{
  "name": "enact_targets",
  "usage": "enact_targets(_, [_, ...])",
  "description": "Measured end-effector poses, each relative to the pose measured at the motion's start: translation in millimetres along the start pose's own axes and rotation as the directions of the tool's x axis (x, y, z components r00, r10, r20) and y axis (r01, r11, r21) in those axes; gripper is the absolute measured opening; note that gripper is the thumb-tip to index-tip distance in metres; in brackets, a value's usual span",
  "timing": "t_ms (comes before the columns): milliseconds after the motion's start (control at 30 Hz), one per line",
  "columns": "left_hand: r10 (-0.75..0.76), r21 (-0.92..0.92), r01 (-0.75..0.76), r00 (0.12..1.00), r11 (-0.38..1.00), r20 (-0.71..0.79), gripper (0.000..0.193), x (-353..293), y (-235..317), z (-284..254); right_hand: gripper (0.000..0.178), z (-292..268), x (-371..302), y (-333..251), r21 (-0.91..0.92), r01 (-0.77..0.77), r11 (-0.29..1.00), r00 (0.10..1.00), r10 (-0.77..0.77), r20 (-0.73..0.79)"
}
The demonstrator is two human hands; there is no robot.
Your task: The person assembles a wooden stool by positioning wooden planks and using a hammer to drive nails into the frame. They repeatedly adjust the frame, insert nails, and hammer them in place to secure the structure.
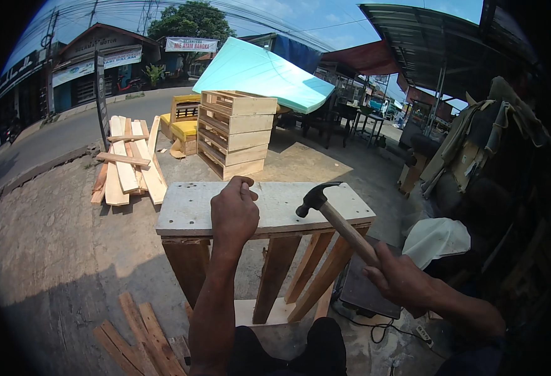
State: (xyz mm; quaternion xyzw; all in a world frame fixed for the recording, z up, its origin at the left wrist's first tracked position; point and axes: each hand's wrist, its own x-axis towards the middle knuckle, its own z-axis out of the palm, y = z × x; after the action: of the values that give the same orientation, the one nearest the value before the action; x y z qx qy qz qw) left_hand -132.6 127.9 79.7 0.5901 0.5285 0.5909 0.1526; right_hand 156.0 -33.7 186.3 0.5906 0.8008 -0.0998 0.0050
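A claw hammer [343, 227] with a dark head and wooden handle is gripped near the handle's end by my right hand [389, 273]. Its head hangs over the right part of a pale, worn board [275, 199] that tops a wooden stand [276, 276]. Dark nail heads or holes dot the board near its ends. Over the board's left half my left hand [234, 210] is closed, thumb and forefinger together. What it holds, if anything, is hidden.
Beyond the stand rises a stack of wooden frames [241, 135] beside a yellow seat [184, 128]. Loose planks [128, 163] lie left; more wood strips [143, 335] lie lower left. Right are a dark box [369, 285], a power strip [424, 335] with cable, and white cloth [435, 241].
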Motion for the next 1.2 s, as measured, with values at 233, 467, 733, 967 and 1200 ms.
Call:
enact_targets(233, [-0.006, -0.706, 0.06, 0.997, 0.705, 0.078, 0.032, -40, 31, -14, 0.03, 37, -9, 0, 0.624, 0.222, 0.749, 0.844, 0.173, -0.508])
enact_targets(467, [0.061, -0.98, 0.191, 0.98, -0.047, 0.188, 0.038, -136, 44, 18, 0.042, 150, 19, -21, 0.941, 0.271, 0.204, 0.943, 0.141, -0.302])
enact_targets(733, [0.035, -0.911, 0.354, 0.929, 0.212, 0.369, 0.048, -166, 48, 25, 0.042, 145, 32, -51, 0.925, 0.351, 0.148, 0.918, 0.143, -0.371])
enact_targets(967, [0.424, -0.05, -0.421, 0.893, 0.906, 0.152, 0.023, -137, 22, -26, 0.041, 128, 46, -23, 0.903, 0.351, 0.247, 0.924, 0.068, -0.377])
enact_targets(1200, [0.55, 0.301, -0.559, 0.826, 0.773, 0.121, 0.02, -50, 12, -33, 0.036, 28, 155, -26, 0.631, 0.38, 0.677, 0.906, -0.132, -0.403])
